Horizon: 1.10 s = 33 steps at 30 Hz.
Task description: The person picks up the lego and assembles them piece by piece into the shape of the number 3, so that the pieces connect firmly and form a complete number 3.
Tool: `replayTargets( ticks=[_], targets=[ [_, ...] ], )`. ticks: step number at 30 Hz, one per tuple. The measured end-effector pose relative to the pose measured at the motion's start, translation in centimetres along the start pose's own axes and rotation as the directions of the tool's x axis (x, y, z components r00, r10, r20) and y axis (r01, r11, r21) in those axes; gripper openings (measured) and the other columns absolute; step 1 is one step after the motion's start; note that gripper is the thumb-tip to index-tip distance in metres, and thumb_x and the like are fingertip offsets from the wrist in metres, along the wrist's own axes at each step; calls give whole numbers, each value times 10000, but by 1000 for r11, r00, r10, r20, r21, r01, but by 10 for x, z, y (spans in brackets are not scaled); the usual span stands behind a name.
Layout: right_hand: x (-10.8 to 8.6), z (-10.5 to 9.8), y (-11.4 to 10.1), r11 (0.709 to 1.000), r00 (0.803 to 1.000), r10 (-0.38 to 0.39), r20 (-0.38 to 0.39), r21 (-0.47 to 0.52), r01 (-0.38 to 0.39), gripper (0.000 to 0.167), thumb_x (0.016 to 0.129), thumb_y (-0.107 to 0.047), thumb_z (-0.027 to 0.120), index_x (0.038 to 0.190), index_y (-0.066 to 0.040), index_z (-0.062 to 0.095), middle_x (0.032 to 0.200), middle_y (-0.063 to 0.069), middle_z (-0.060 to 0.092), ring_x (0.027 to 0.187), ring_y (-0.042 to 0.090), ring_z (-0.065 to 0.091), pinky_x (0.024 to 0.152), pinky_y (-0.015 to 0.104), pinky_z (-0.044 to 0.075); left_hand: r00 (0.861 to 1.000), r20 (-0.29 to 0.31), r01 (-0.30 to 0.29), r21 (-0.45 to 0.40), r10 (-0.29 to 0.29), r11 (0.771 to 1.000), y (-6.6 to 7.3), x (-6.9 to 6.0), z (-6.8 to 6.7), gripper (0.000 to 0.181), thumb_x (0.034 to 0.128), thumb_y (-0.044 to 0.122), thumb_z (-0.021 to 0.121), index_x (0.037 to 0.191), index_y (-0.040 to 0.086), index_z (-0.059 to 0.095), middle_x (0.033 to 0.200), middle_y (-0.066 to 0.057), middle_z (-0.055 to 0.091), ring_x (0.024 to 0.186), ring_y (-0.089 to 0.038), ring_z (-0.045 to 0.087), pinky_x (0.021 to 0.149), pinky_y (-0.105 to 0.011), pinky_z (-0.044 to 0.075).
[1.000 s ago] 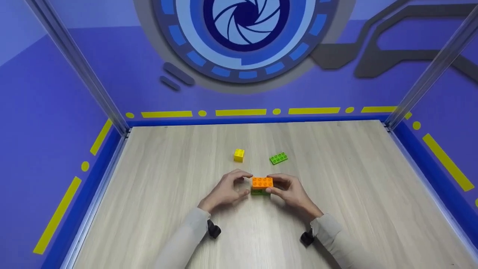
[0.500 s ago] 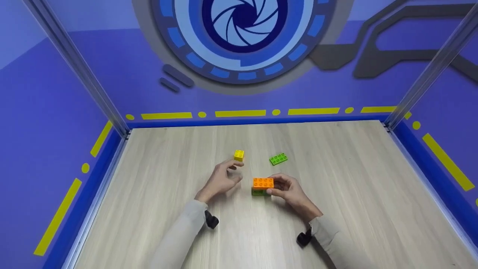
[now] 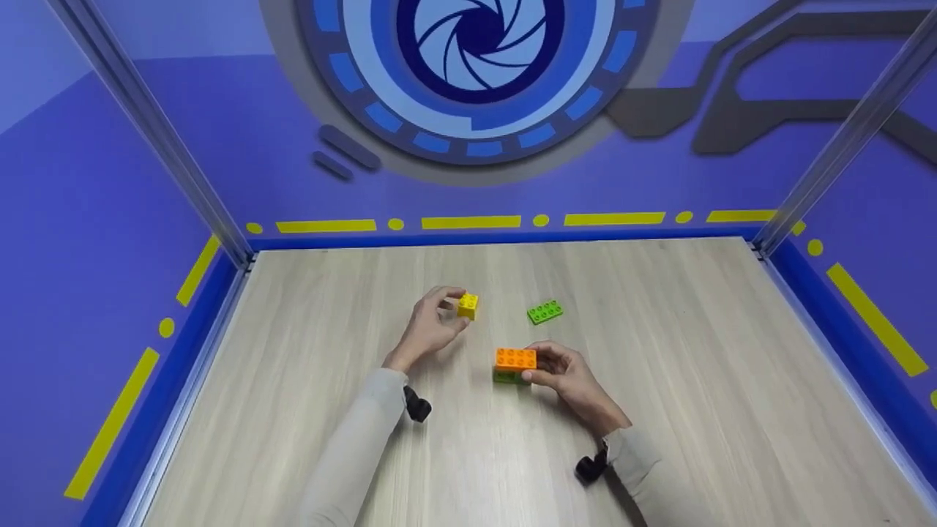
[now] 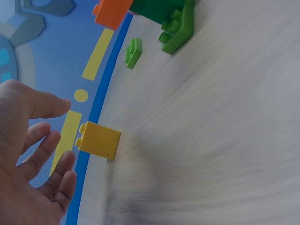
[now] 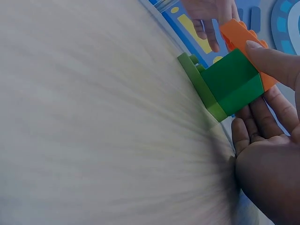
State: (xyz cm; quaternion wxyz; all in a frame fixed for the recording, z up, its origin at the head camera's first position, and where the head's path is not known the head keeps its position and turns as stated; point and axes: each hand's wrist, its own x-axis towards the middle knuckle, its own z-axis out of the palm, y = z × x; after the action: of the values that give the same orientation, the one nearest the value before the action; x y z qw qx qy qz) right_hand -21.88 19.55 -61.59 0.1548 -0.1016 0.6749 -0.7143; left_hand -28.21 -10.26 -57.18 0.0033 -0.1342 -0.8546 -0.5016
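In the head view my left hand [image 3: 428, 326] reaches around a small yellow brick [image 3: 468, 307] on the table, thumb on the near side and fingers on the far side. The left wrist view shows the thumb and fingers spread, with a gap to the yellow brick [image 4: 99, 140]. My right hand [image 3: 575, 379] pinches the orange brick [image 3: 516, 359] on top of a stack, thumb in front and fingers behind. Under the orange brick are a dark green brick [image 5: 234, 82] and a light green plate [image 5: 200, 86] with some studs exposed.
A loose light green plate [image 3: 545, 312] lies studs up behind the stack, right of the yellow brick. Blue printed panels [image 3: 176, 183] enclose the wooden table [image 3: 329, 307] at the back and both sides.
My left hand has left the stack's left side and moved away and leftward to the yellow brick. The right hand has stayed at the orange brick.
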Motion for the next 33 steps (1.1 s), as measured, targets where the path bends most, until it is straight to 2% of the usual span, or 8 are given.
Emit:
replayTargets(
  ticks=[7, 16, 26, 33],
  targets=[
    [-1, 0, -2, 1000, 1000, 24, -11, -2, -24, 511, 885, -92, 875, 1333, 23, 656, 1306, 92, 708, 1199, 215, 680, 1028, 270, 571, 997, -15, 73, 15, -73, 997, -5, 14, 3, 590, 947, 100, 804, 1490, 119, 575, 1496, -97, 564, 1338, -345, 574, 1130, -496, 513],
    [1, -1, -1, 1000, 1000, 14, -2, -12, -14, 509, 899, -90, 859, 1351, 27, 655, 1315, 89, 716, 1204, 205, 682, 1039, 266, 568, 982, -14, 185, -51, -186, 981, -21, 24, 15, 669, 955, 63, 790, 1553, 73, 491, 1550, -121, 561, 1400, -326, 554, 1199, -473, 463],
    [2, 0, -2, 999, 1000, 1, 8, -37, 0, 504, 916, -122, 850, 1362, 15, 659, 1337, 108, 706, 1231, 210, 667, 1054, 255, 556, 984, 1, 181, -58, -181, 982, -21, 27, 19, 606, 979, 37, 748, 1542, 80, 526, 1536, -116, 589, 1406, -312, 555, 1236, -451, 421],
    [1, -1, -1, 998, 1000, 1, 19, -56, 1, 505, 939, -140, 832, 1385, 7, 647, 1325, 97, 712, 1207, 197, 676, 1033, 254, 560, 989, 4, 151, -41, -151, 988, -24, 27, 20, 522, 1012, 50, 722, 1513, 63, 577, 1442, -138, 652, 1351, -307, 591, 1222, -460, 437]
  ],
)
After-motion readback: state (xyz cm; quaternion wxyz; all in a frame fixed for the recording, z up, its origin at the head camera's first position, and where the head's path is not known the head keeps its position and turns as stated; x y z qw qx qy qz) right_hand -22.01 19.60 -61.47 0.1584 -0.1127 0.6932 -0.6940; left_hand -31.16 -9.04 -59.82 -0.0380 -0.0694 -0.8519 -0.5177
